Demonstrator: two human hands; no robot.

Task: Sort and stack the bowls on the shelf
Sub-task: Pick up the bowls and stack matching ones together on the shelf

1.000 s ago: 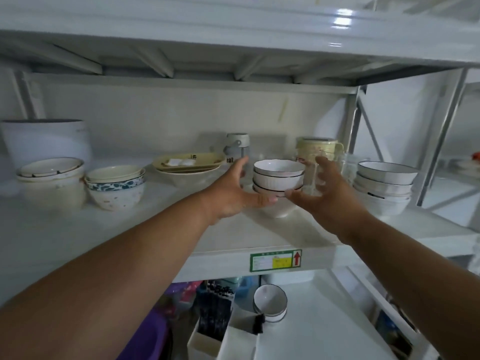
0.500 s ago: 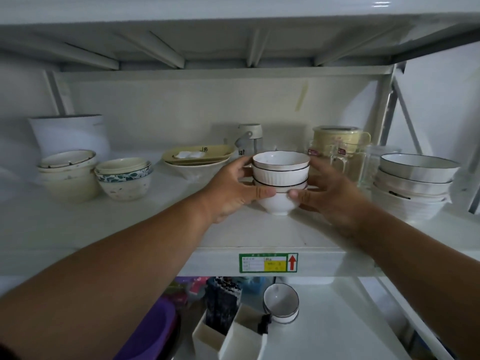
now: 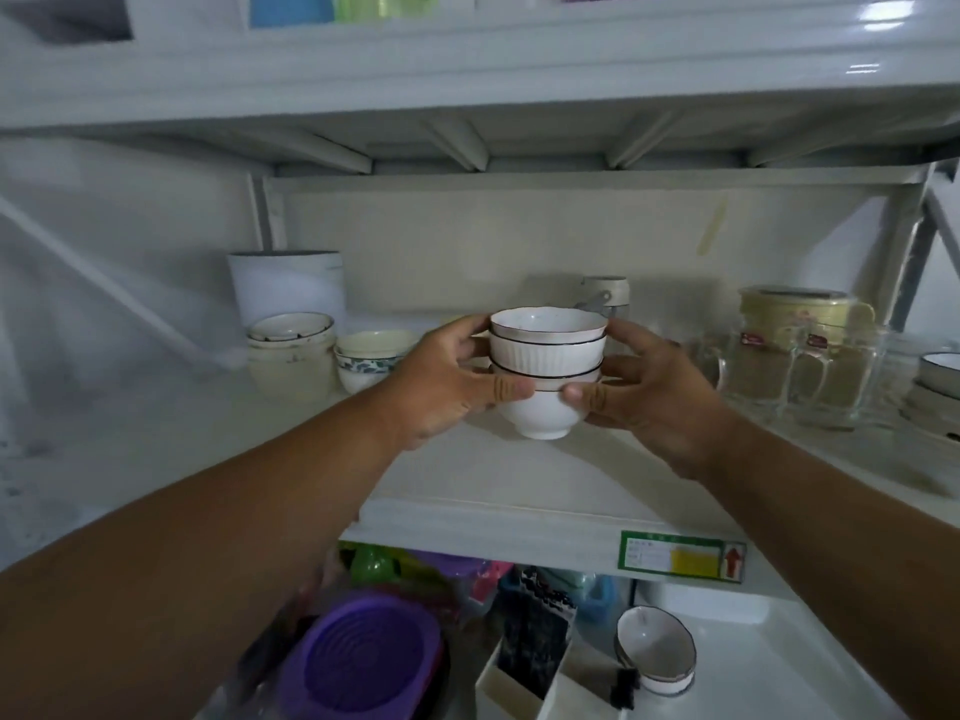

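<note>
1. Head camera view: your left hand [image 3: 447, 379] and right hand [image 3: 644, 392] each have their grip clamped on opposite sides of one stack of white bowls [image 3: 546, 371], thumbs across the front.
2. You hold three nested bowls, dark-rimmed; whether the lowest touches the shelf [image 3: 498, 475] cannot be told.
3. Left of your hands sit two more stacks: a cream stack [image 3: 291, 350] and a patterned stack [image 3: 366, 358]; their bowls are too blurred to count.
4. Behind those stands one white canister [image 3: 285, 285].
5. To your right stands one glass pitcher [image 3: 795, 363], and at the far right edge another bowl stack [image 3: 937, 379], partly cut off.
6. Below, the lower shelf carries one tilted bowl pair [image 3: 655, 649] and one purple basket [image 3: 363, 662].
</note>
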